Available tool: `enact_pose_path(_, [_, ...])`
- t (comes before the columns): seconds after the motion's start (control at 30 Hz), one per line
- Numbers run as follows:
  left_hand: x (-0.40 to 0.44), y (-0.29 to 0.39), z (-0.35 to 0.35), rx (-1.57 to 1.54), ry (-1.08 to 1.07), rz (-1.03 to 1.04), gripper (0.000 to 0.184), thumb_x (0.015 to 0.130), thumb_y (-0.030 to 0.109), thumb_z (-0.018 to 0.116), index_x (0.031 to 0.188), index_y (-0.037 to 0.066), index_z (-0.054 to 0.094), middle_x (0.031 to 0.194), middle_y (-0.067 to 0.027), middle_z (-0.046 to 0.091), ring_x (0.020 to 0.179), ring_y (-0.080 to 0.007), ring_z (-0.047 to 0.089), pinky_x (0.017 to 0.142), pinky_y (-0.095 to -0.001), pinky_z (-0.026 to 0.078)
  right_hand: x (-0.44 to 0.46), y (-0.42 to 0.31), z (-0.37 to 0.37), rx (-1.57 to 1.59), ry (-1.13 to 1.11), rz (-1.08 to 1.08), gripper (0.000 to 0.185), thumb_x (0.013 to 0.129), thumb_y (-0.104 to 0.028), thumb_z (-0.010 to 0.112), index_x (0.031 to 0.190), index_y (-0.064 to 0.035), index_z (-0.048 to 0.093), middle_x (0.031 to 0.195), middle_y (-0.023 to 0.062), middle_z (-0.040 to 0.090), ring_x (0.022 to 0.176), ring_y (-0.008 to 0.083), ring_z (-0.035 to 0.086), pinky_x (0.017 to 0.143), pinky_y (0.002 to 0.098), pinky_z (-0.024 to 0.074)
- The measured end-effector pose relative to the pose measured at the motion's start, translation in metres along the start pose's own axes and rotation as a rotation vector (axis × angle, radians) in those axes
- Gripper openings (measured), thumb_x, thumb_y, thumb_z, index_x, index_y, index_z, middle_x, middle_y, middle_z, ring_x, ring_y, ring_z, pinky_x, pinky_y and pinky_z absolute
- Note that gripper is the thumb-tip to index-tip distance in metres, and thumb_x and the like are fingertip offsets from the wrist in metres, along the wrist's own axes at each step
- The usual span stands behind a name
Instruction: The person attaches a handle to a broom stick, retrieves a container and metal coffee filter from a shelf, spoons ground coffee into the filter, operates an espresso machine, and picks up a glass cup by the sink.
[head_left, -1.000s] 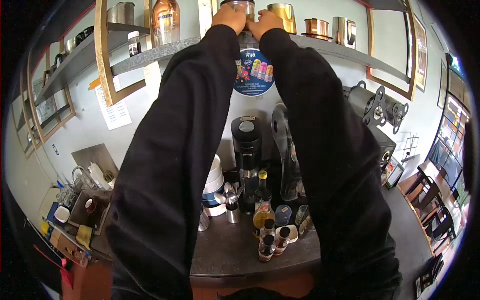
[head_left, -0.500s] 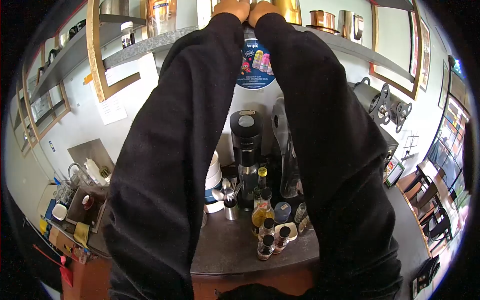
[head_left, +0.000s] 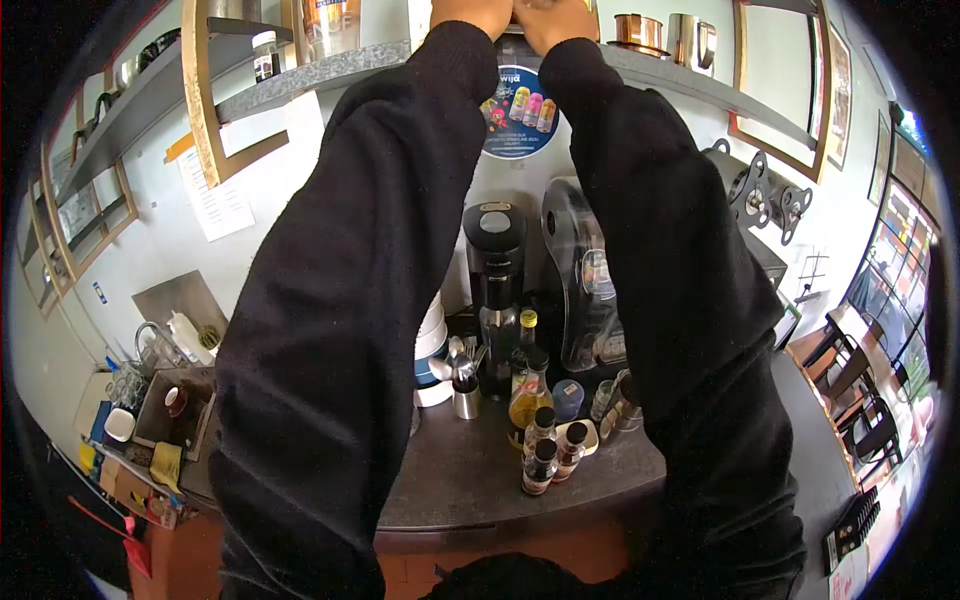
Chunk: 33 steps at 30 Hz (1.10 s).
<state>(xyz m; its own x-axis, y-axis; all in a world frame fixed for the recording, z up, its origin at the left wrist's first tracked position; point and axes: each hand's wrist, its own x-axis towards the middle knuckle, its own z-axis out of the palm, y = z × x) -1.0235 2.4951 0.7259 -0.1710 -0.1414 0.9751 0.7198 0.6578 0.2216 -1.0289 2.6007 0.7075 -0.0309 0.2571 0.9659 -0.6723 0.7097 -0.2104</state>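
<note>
Both my arms, in black sleeves, reach up to the wall shelf (head_left: 690, 75). My left hand (head_left: 474, 16) is at the top edge of the view, its fingers cut off by the frame. Close beside it on the right, my right hand (head_left: 556, 22) has its fingers curled inward; what they hold is hidden. A shiny metal surface shows just behind the hands. To their right on the shelf stand a copper pot (head_left: 640, 33) and a steel pitcher (head_left: 692, 43). A round blue sticker (head_left: 522, 112) is on the wall below.
Under my arms, the dark counter (head_left: 450, 490) holds a black drinks machine (head_left: 496, 240), stacked white bowls (head_left: 431, 335), a steel cutlery cup (head_left: 467, 400) and several small bottles (head_left: 540, 466). A sink (head_left: 170, 425) lies at left; chairs (head_left: 850, 380) stand at right.
The view has shifted, so the shelf and hands sit higher in frame. My hands have moved slightly apart, the right one to the right, and less of the left hand shows.
</note>
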Motion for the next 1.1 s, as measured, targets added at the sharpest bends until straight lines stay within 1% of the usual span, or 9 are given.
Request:
enact_pose_path(0.1, [-0.031,0.045,-0.050,-0.303,-0.098,0.009,0.042,0.077,0.030,0.055,0.094,-0.008,0.056,0.092,-0.0283,0.057,0.092,-0.0418,0.053,0.082,-0.0419,0.042,-0.008,-0.015,-0.019,0.155,-0.086,0.097,0.044,0.068,-0.028,0.065,0.096,0.0052,0.058,0.090,0.0236,0.060,0.087,0.0363,0.058,0.076,0.0360,0.0460])
enact_pose_path(0.23, [-0.021,0.023,-0.031,-0.044,0.097,0.049,0.044,0.075,0.030,0.060,0.094,-0.009,0.056,0.086,-0.0269,0.059,0.084,-0.0386,0.058,0.074,-0.0386,0.046,-0.019,-0.023,-0.028,0.337,0.043,0.058,0.055,0.064,-0.028,0.069,0.096,0.0135,0.054,0.090,0.0241,0.061,0.085,0.0294,0.060,0.074,0.0316,0.0462])
enact_pose_path(0.37, [-0.046,0.031,-0.059,-0.321,-0.016,-0.068,0.040,0.073,0.024,0.067,0.093,-0.009,0.058,0.075,-0.0163,0.063,0.066,-0.0219,0.061,0.061,-0.0290,0.047,-0.043,-0.048,-0.059,0.521,-0.097,0.165,0.054,0.062,-0.029,0.071,0.092,0.0129,0.054,0.077,0.0160,0.061,0.069,0.0202,0.057,0.065,0.0288,0.0454])
enact_pose_path(0.43, [-0.062,0.027,-0.073,-0.948,-0.182,0.027,0.033,0.075,0.020,0.066,0.091,-0.008,0.059,0.075,-0.0113,0.063,0.065,-0.0159,0.059,0.059,-0.0271,0.047,-0.059,-0.057,-0.074,0.435,-0.160,0.184,0.045,0.063,-0.026,0.071,0.087,0.0096,0.056,0.072,0.0131,0.061,0.064,0.0172,0.056,0.061,0.0282,0.0452])
enact_pose_path(0.47, [-0.073,0.037,-0.078,-0.529,-0.089,-0.089,0.028,0.076,0.017,0.066,0.091,-0.006,0.059,0.078,-0.0084,0.063,0.068,-0.0115,0.058,0.060,-0.0246,0.046,-0.068,-0.063,-0.079,0.432,-0.165,0.192,0.045,0.063,-0.026,0.071,0.087,0.0096,0.056,0.072,0.0131,0.061,0.064,0.0172,0.056,0.061,0.0282,0.0452])
enact_pose_path(0.57, [-0.096,0.020,-0.094,-0.432,-0.190,-0.392,0.027,0.075,0.016,0.067,0.091,-0.005,0.058,0.083,-0.0096,0.063,0.073,-0.0105,0.057,0.065,-0.0240,0.046,-0.092,-0.076,-0.087,0.619,-0.256,0.263,0.033,0.064,-0.020,0.073,0.080,0.0045,0.058,0.071,0.0075,0.060,0.065,0.0099,0.054,0.059,0.0252,0.0450])
enact_pose_path(0.7, [-0.142,0.032,-0.127,-0.552,0.013,-0.199,0.031,0.079,0.022,0.062,0.094,-0.005,0.057,0.091,-0.0170,0.062,0.082,-0.0202,0.060,0.072,-0.0298,0.046,-0.136,-0.067,-0.081,0.744,-0.415,0.383,0.058,0.064,-0.025,0.076,0.106,0.0074,0.052,0.090,0.0179,0.060,0.080,0.0231,0.061,0.070,0.0308,0.0488])
enact_pose_path(0.73, [-0.152,0.016,-0.139,-0.488,-0.120,-0.242,0.062,0.071,0.033,0.070,0.108,-0.011,0.047,0.103,-0.0208,0.056,0.095,-0.0236,0.055,0.077,-0.0309,0.046,-0.146,-0.070,-0.081,0.706,-0.429,0.418,0.063,0.061,-0.014,0.080,0.110,0.0079,0.047,0.088,0.0110,0.058,0.079,0.0142,0.057,0.068,0.0251,0.0468])
enact_pose_path(1.1, [-0.265,-0.045,-0.231,-0.421,-0.281,-0.657,0.076,0.065,0.020,0.078,0.119,-0.014,0.037,0.114,-0.0211,0.048,0.105,-0.0264,0.050,0.086,-0.0331,0.045,-0.295,-0.116,-0.062,0.603,-0.705,0.533,0.064,0.062,-0.016,0.078,0.113,0.0062,0.046,0.099,0.0132,0.057,0.089,0.0178,0.056,0.075,0.0277,0.0466])
